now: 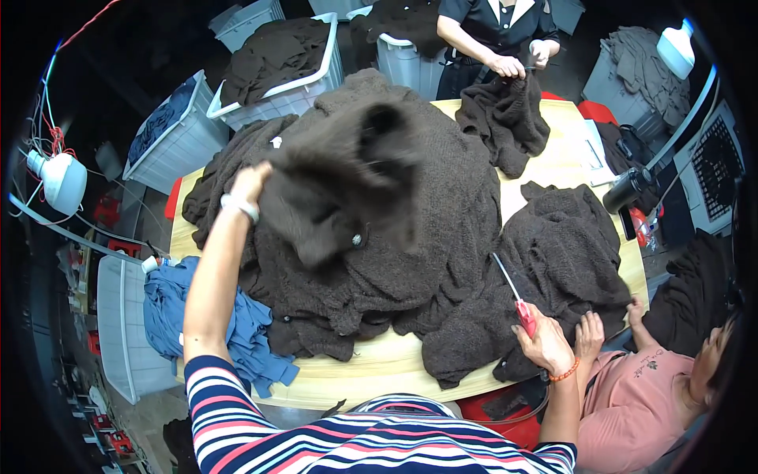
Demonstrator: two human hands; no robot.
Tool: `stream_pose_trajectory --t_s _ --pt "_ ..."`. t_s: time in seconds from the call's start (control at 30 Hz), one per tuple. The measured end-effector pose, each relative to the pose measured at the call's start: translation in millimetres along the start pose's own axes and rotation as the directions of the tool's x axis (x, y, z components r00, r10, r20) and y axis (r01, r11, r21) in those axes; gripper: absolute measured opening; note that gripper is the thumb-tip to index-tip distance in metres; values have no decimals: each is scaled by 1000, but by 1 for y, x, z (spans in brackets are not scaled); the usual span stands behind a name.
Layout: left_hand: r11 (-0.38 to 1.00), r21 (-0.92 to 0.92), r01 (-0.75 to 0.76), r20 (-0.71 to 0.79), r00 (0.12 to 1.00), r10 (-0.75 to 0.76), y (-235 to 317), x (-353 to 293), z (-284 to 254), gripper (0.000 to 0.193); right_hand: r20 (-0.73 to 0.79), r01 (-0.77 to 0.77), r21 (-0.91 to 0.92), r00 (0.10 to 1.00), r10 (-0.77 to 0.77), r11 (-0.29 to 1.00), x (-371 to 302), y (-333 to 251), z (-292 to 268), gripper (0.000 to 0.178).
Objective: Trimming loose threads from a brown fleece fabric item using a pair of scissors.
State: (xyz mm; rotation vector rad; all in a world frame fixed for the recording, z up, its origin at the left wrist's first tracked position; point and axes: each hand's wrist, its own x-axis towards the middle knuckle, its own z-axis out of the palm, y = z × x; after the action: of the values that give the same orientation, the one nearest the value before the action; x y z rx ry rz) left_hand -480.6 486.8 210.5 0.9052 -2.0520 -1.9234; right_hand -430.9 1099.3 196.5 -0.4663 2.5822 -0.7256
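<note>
My left hand (251, 182) is closed on the edge of a dark brown knit garment (339, 189), lifted over the table and blurred by motion. A small shiny round spot shows low on that garment. Beneath it lies a large heap of similar dark brown knitwear (450, 197). In my right hand (546, 345) is a red-handled tool (509, 283) with a long slim metal blade. The blade points up and left, over the knitwear at the table's near right. A co-worker's hand (590, 336) rests on the cloth just right of mine.
Blue garments (178, 308) hang over the table's left edge. Across the table (339, 375), a person in black handles a brown garment (505, 118). A person in pink (632, 395) sits close on my right. White bins (316, 87) stand behind; a lamp (61, 183) is at left.
</note>
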Motion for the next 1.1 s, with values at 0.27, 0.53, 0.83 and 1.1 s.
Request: stream_pose_trajectory --t_s 0.27,0.53,0.83,1.1 --pt "-209 631 -747 702 435 564 51 -107 96 83 45 74 3 996 -74 997 25 -38 5 43" --pt "295 606 -739 299 555 776 124 -6 64 50 8 168 62 986 -169 984 37 -52 10 39" --pt "107 560 -821 462 417 783 41 -115 95 65 -26 143 47 990 -142 989 53 -40 13 41" --pt "514 404 -756 606 643 469 -34 -183 75 37 -5 376 128 926 -378 918 72 -91 5 43"
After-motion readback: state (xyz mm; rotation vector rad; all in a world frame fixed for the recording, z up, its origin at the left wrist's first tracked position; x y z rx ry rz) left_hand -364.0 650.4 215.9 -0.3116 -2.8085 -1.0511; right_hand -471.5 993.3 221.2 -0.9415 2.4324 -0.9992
